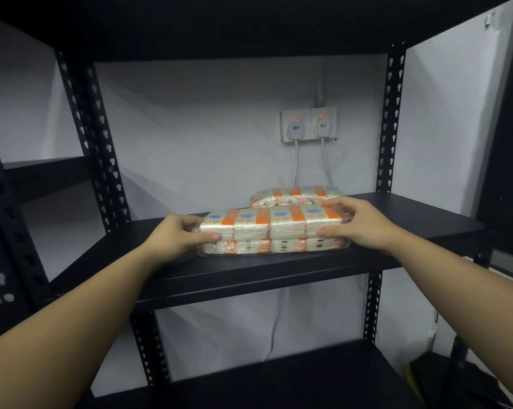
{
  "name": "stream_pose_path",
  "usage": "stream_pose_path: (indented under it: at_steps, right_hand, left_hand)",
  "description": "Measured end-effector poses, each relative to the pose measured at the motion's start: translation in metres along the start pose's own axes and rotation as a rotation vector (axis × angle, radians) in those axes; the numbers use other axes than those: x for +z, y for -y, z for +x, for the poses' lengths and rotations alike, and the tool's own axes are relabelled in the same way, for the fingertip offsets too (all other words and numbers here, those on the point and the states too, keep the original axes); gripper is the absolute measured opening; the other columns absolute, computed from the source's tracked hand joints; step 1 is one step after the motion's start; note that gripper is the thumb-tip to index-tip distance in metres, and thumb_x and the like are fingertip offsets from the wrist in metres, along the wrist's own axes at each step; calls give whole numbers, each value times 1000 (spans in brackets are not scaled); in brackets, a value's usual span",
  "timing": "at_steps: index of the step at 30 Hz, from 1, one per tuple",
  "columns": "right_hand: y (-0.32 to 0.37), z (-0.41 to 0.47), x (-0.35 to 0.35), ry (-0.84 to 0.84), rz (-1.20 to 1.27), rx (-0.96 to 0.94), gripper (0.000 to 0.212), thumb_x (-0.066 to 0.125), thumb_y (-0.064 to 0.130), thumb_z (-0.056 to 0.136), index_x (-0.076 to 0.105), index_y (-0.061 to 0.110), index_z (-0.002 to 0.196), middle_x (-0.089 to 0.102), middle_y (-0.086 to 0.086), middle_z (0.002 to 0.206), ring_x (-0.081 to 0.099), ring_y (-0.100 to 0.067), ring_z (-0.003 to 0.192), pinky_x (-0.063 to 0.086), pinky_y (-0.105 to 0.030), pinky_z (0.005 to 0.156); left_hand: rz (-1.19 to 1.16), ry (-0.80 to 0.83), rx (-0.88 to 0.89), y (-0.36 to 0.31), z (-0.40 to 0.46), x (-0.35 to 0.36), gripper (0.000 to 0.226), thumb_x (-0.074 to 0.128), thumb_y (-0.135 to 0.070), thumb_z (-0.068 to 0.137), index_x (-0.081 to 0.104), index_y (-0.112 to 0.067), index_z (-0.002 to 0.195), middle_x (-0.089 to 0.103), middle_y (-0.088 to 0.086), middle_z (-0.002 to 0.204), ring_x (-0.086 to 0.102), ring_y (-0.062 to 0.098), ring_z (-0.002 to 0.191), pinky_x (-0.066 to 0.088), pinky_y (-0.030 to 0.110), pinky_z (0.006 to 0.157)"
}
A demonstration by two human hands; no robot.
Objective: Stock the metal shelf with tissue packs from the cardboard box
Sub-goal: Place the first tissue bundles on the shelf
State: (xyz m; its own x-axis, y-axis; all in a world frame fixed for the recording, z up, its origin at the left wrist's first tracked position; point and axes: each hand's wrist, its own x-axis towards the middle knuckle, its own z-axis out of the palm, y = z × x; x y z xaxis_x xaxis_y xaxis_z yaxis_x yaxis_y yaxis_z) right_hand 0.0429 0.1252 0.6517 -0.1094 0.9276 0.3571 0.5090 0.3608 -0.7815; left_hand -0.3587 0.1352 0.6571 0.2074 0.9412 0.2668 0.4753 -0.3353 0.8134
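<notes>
A wrapped tissue pack (271, 228), white with orange bands and blue marks, lies on the black metal shelf (279, 270) near its middle. My left hand (180, 234) grips the pack's left end, thumb on the front. My right hand (358, 224) grips its right end, fingers over the top and thumb on the front. A second tissue pack (296, 195) lies behind it, toward the back right of the same shelf board. The cardboard box is out of view.
Two wall sockets (308, 124) with plugged adapters and hanging cables sit on the white wall behind the shelf. Perforated black uprights (391, 119) frame the bay. Another shelf board (279, 379) lies below, one above, and a dark object (462, 376) sits at the lower right.
</notes>
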Motion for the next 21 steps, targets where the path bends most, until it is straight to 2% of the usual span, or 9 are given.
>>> stream_pose_path:
  at_steps: [3, 7, 9, 11, 15, 16, 19, 21]
  right_hand:
    - [-1, -14, -18, -39, 29, 31, 68, 94, 28, 69, 64, 29, 130, 66, 12, 122, 71, -9, 99, 60, -23, 71]
    - [-8, -38, -53, -135, 35, 76, 68, 95, 26, 67, 65, 27, 128, 70, 9, 117, 72, -2, 91, 59, -21, 66]
    - [-13, -52, -74, -200, 36, 95, 67, 94, 24, 69, 64, 26, 128, 71, 6, 115, 73, -7, 91, 59, -22, 64]
    - [-21, -66, -97, -267, 20, 108, 65, 94, 23, 70, 64, 24, 128, 71, 4, 114, 73, -12, 93, 60, -23, 64]
    - [-43, -90, -146, -375, 2, 148, 68, 94, 26, 69, 64, 25, 130, 70, 2, 117, 73, -19, 100, 65, -37, 76]
    - [-48, -95, -158, -398, -2, 154, 67, 94, 25, 70, 64, 25, 130, 70, 2, 118, 73, -18, 99, 65, -35, 75]
    - [-61, -108, -187, -466, -3, 160, 63, 93, 23, 72, 65, 23, 127, 70, 2, 117, 74, -10, 94, 61, -24, 67]
    - [-72, -113, -201, -513, -34, 166, 63, 94, 26, 70, 65, 23, 126, 70, 3, 116, 74, -14, 97, 61, -24, 67]
  left_hand:
    - [-65, 41, 33, -7, 10, 16, 38, 89, -29, 80, 78, -17, 115, 81, -1, 105, 77, 19, 101, 57, 42, 100]
    - [-84, 68, 84, -29, 34, 50, 35, 87, -25, 81, 77, -12, 112, 81, 2, 100, 77, 24, 98, 61, 42, 93]
    - [-83, 68, 110, -42, 52, 72, 37, 90, -27, 78, 76, -11, 108, 81, 6, 96, 77, 33, 95, 62, 48, 90]
    - [-92, 79, 144, -57, 71, 98, 39, 91, -27, 75, 75, -9, 105, 81, 8, 92, 77, 37, 91, 63, 49, 85]
    - [-59, 167, 242, -94, 106, 154, 31, 90, -29, 78, 76, -16, 102, 81, -3, 88, 78, 18, 85, 59, 23, 68]
    - [-47, 182, 261, -103, 116, 167, 30, 90, -29, 78, 76, -17, 101, 81, -3, 88, 78, 16, 83, 59, 22, 67]
    - [16, 222, 321, -128, 153, 205, 37, 91, -39, 73, 75, -17, 99, 80, 4, 87, 76, 22, 78, 62, 39, 73]
    - [83, 252, 376, -143, 179, 227, 43, 88, -46, 74, 73, -18, 103, 77, -1, 85, 71, 16, 71, 58, 39, 67]
